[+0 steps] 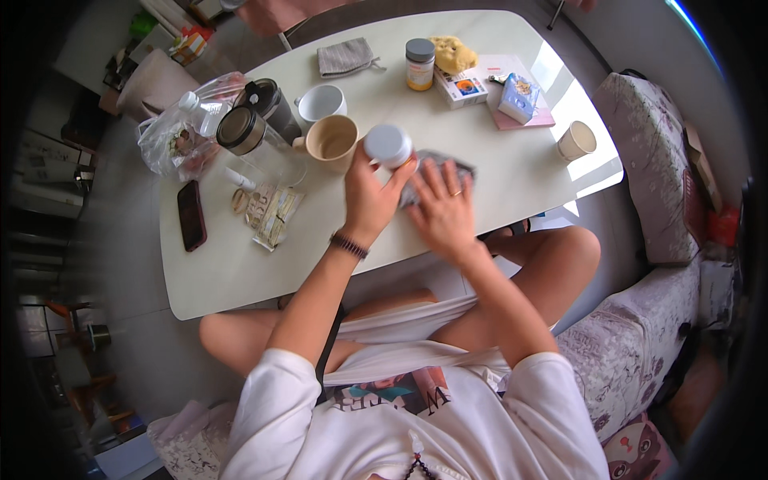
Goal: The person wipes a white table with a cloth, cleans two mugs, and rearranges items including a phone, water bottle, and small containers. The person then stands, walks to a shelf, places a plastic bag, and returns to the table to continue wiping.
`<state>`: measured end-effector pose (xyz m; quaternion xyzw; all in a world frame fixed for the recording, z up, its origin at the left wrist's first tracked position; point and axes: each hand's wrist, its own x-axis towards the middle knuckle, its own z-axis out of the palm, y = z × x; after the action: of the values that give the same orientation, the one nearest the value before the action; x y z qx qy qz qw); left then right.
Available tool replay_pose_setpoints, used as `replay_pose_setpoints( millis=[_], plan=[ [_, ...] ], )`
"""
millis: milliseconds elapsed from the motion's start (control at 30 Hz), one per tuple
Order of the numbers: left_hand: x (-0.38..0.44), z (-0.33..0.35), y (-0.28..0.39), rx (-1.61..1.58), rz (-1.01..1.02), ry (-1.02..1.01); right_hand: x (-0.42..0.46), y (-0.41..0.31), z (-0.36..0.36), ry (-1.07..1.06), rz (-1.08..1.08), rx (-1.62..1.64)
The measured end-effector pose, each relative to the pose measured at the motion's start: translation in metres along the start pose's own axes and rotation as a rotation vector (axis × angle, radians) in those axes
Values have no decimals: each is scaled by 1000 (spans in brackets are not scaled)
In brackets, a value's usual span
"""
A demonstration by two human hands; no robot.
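My left hand (pixel 373 195) holds a jar with a white lid (pixel 389 144) just above the table (pixel 324 234). Its body is mostly hidden by the fingers, with a bit of orange showing. Beside it, my right hand (pixel 445 207) lies flat with fingers spread over a grey cloth (pixel 463 170) on the tabletop; the hand is slightly blurred and hides much of the cloth. A ring is on one finger. Close to my left hand stand a beige mug (pixel 332 143) and a white mug (pixel 322 103).
Left: a clear pitcher (pixel 270 157), dark-lidded container (pixel 273 108), plastic bag (pixel 180 144), snack packets (pixel 273 216), phone (pixel 192 216). Far side: folded grey cloth (pixel 345 58), grey-lidded jar (pixel 419 66), yellow plush item (pixel 454 54), small box (pixel 462 89), tissue pack (pixel 519 98). Right: paper cup (pixel 577 141).
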<state>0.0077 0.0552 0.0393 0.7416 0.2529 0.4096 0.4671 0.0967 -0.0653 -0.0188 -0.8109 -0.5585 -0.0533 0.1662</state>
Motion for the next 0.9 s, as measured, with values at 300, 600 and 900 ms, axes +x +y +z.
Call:
replay_pose_setpoints(
  millis=[300,600,900],
  plan=[
    [70,80,-47,268,-26,32,-30,76,-36,5,187,-89],
    [97,109,-56,318,-79,309,-22,34,-12,43,125,-117],
    [91,87,-50,431,-143,333,-11,-26,-15,-117,-83,58]
  ],
)
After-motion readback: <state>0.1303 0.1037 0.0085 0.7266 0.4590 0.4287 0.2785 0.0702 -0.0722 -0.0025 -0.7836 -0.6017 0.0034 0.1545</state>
